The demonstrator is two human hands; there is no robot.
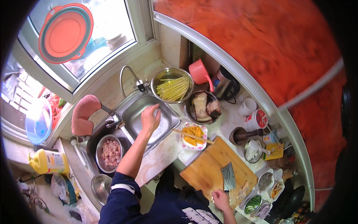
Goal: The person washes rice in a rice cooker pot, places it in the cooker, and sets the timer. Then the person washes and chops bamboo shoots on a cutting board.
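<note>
My left hand (150, 117) hangs over the right basin of the stainless steel sink (134, 110), fingers bent and nothing seen in them. Beside the handle of a cleaver (228, 177), my right hand (221, 199) is loosely curled near the lower edge of a wooden cutting board (207, 168); whether it touches the handle is unclear. The cleaver lies flat on the board, with minced bits (241, 193) next to its blade. In the sink's left basin sits a steel bowl of raw meat pieces (111, 152).
Behind the sink's right side are a bowl of green stalks (172, 89) and a pan with meat slabs (202, 107). Chopsticks (193, 135) lie across a dish of orange slices (193, 131). A mortar (237, 136) and chopped green herbs (253, 204) are right of the board.
</note>
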